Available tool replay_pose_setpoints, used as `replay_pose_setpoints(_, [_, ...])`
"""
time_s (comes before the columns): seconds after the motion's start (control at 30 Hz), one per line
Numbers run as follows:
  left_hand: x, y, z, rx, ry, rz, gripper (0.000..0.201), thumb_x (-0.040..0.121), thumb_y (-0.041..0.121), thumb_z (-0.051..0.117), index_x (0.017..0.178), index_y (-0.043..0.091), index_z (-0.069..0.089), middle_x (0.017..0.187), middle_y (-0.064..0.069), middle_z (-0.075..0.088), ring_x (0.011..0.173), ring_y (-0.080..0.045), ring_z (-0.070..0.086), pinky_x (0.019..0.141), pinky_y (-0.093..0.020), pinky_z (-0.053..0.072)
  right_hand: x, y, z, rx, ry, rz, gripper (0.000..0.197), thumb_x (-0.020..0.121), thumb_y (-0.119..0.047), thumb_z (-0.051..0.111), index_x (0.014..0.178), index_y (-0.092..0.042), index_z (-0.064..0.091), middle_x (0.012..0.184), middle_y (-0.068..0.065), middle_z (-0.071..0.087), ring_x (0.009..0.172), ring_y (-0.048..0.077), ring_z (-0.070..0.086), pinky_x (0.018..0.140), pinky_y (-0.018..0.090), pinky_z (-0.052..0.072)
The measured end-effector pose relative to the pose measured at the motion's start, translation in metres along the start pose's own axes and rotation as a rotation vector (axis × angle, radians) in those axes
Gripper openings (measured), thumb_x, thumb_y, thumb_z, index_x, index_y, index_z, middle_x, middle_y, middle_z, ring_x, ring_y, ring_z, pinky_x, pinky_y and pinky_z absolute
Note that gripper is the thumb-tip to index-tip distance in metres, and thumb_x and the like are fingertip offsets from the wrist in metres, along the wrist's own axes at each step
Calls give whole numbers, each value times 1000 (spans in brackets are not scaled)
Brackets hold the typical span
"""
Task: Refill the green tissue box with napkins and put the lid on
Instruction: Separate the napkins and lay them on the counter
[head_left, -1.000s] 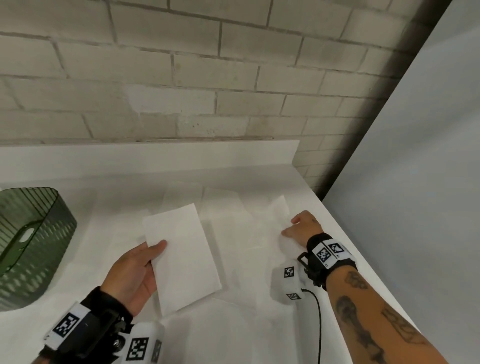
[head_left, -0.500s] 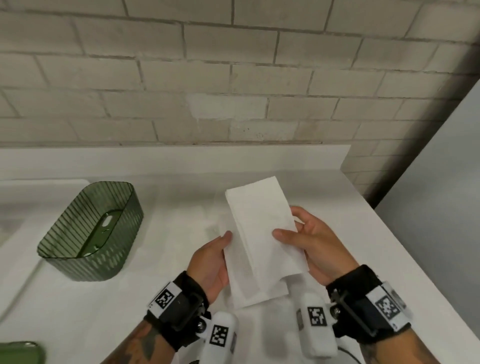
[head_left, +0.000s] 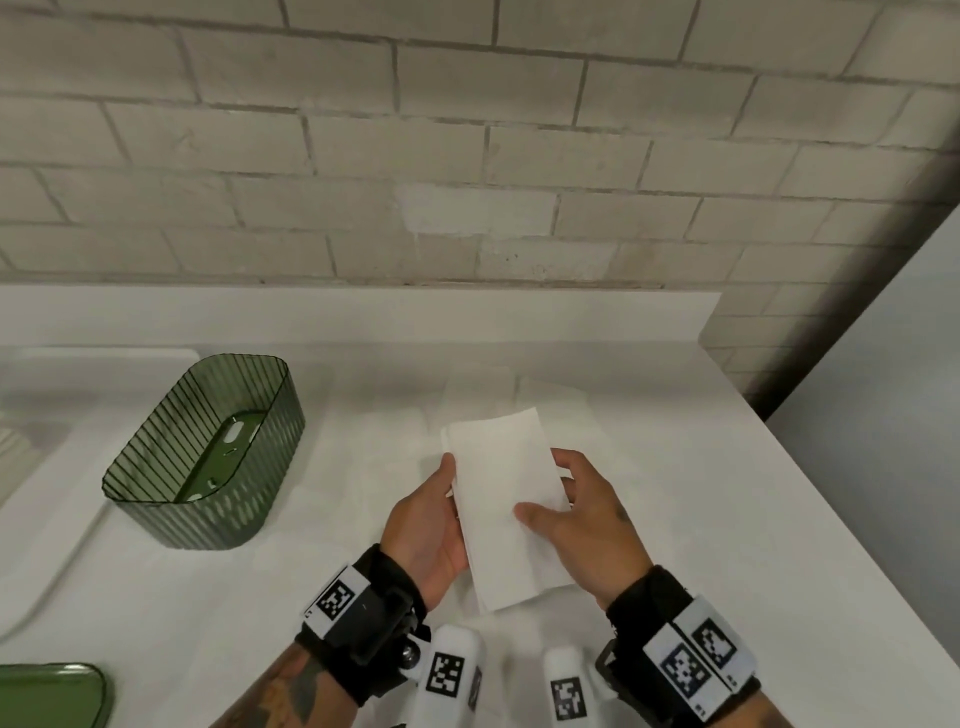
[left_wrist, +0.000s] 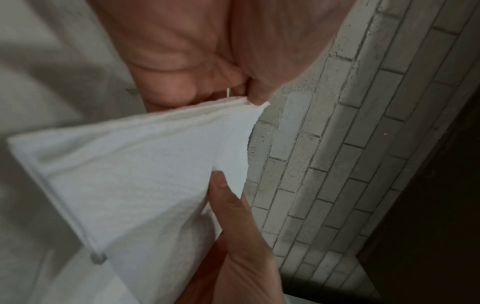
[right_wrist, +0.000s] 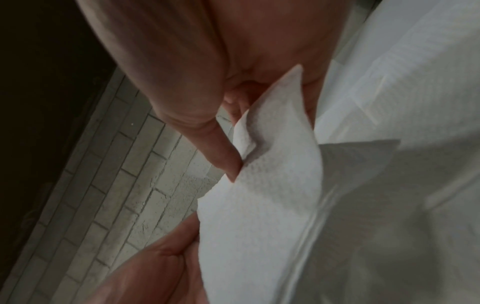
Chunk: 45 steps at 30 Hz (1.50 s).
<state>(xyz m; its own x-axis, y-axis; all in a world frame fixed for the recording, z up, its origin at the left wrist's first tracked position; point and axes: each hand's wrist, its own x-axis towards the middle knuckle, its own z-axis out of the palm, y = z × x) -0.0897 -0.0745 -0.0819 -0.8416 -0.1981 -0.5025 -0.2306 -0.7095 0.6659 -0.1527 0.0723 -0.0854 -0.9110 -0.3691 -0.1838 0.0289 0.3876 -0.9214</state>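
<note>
Both hands hold a small stack of white folded napkins (head_left: 506, 499) above the counter. My left hand (head_left: 431, 525) grips its left edge, thumb on top. My right hand (head_left: 576, 519) grips the right edge, thumb laid across the top sheet. In the left wrist view the napkins (left_wrist: 135, 174) show layered edges under my thumb. The right wrist view shows the napkins (right_wrist: 272, 205) pinched between thumb and fingers. The green ribbed tissue box (head_left: 208, 452) stands open and without napkins at the left. A green lid (head_left: 49, 693) lies at the bottom left corner.
More white napkins (head_left: 483, 389) lie spread on the white counter (head_left: 727, 519) beyond and around my hands. A brick wall (head_left: 467, 156) backs the counter. The counter's right edge drops off beside a grey panel (head_left: 883, 415). A white sink rim (head_left: 78, 364) lies behind the box.
A second ago my left hand held one napkin and the right reached to the far right. The right hand brought another napkin over, and both hands now hold the squared stack.
</note>
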Motion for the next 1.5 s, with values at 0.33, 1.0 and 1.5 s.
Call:
replay_pose_setpoints(0.33, [17, -14, -12, 173, -65, 39, 32, 94, 12, 54, 123, -1, 60, 116, -21, 69, 106, -35, 67, 95, -49, 50, -2, 2, 2, -82, -48, -25, 41, 87, -24, 68, 123, -31, 49, 100, -16, 61, 90, -1, 60, 66, 5, 46])
replay_pose_setpoints(1.0, [14, 8, -50, 129, 126, 143, 23, 94, 10, 54, 114, 6, 64, 109, -11, 73, 92, -23, 72, 83, -40, 53, 94, 30, -56, -631, 80, 371, 70, 80, -48, 71, 133, -12, 43, 140, 7, 43, 129, 25, 44, 103, 35, 42])
replay_pose_setpoints(1.5, [18, 14, -55, 117, 127, 136, 27, 93, 12, 55, 118, 5, 63, 114, -14, 71, 102, -28, 68, 82, -41, 52, 106, 42, -68, -497, 260, 252, 24, 83, -29, 70, 100, -20, 55, 114, 3, 55, 107, 25, 53, 93, 34, 48])
